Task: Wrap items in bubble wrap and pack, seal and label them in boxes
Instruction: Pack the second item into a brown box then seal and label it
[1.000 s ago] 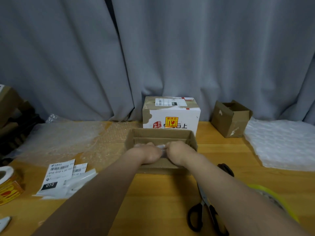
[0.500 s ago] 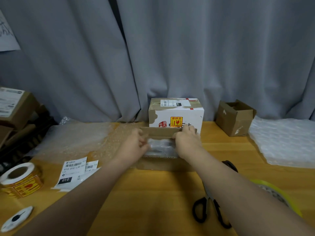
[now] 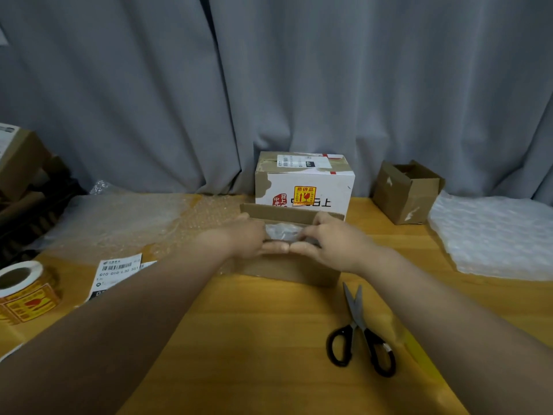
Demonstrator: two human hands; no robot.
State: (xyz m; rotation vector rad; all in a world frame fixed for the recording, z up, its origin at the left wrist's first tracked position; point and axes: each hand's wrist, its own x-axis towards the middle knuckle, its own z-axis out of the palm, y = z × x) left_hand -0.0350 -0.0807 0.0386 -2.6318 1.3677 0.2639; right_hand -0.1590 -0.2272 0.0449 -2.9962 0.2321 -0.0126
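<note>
A low open cardboard box (image 3: 287, 272) sits mid-table in front of me. Inside it lies an item wrapped in bubble wrap (image 3: 283, 231), mostly hidden by my hands. My left hand (image 3: 250, 239) grips the wrapped item's left end and my right hand (image 3: 333, 244) grips its right end. The two thumbs meet along the box's near wall. The far flap of the box stands upright behind my fingers.
A sealed white box (image 3: 305, 182) stands just behind. A small open brown box (image 3: 407, 193) and white foam sheet (image 3: 493, 235) lie right. Scissors (image 3: 359, 333) lie near right. Bubble wrap (image 3: 134, 223), shipping labels (image 3: 118, 272) and a sticker roll (image 3: 25, 290) lie left.
My view has tilted and shifted, showing more of the table's left. Both hands have spread to the ends of the wrapped item, and their thumbs now meet on the near wall.
</note>
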